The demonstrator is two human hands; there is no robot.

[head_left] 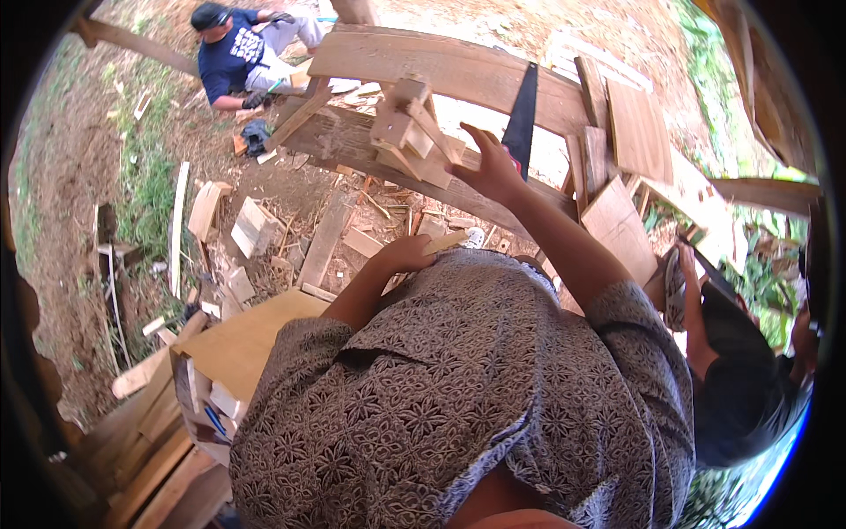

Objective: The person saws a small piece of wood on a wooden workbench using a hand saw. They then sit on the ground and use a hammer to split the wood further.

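Gripping, left hand (404, 254): clenched round a small wood piece (446, 242), pale and flat, poking out to the right, close to the shirt (441, 370).
Right hand (489, 167): open, spread wide above the bench's near edge, grasping nothing that shows; right beside the wood block (389, 130), touching or not, cannot tell.
Wood block: up on the bench (441, 62), left of its middle, toward the near edge; chunky, square-cornered, sawn-looking, with a slim stick (428, 126) slanting across.
Saw (523, 110): lying idle right of the block, tip toward the far edge; dark, smooth, tapering, red at the handle.
Offcuts (361, 242): scattered below the near edge; plenty of cutting done, by the look of it, and block already set up.
Small wood piece: apart from the block, seemingly not yet joined to anything; amount left, hard to judge.
Boards (639, 132): stacked by the bench's right end; tan, flat, grainy, overlapping.
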